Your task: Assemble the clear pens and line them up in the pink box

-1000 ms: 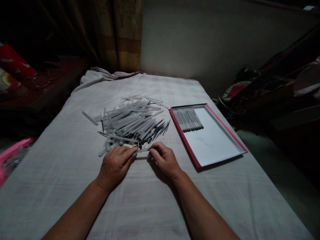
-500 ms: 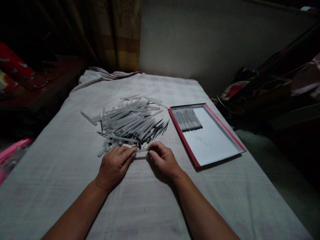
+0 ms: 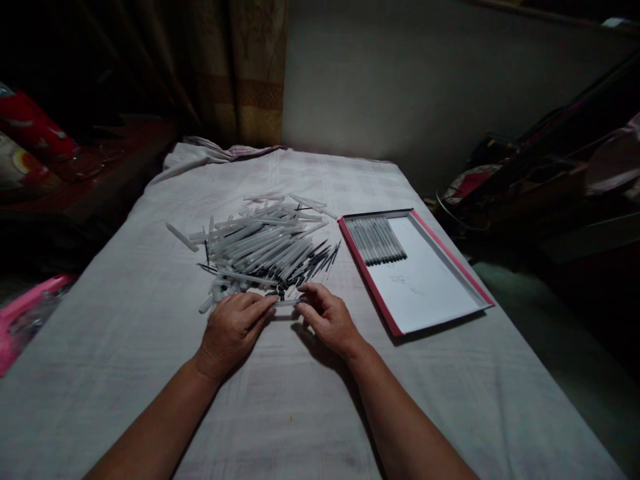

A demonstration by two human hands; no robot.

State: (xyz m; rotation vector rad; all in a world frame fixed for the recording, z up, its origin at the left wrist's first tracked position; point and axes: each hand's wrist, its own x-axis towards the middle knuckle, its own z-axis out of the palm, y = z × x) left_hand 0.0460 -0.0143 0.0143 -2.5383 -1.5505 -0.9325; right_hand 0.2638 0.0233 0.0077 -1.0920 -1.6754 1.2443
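One pen is pinched by the left hand, right hand slightly parted, tray scribbles illegible.

We see a dim room. The back wall is plain and grey. Next to it, on the left, hangs a brown and gold curtain with a band near its bottom, and its far folds fade into black. A pale cloth with soft checks spreads out wide, and it bunches up at the far left corner. On our left we see a dark red desk. On our right, a bit of dull green-grey floor shows, and above it a dark bar slants up. Most of that side is too dark for us to tell.
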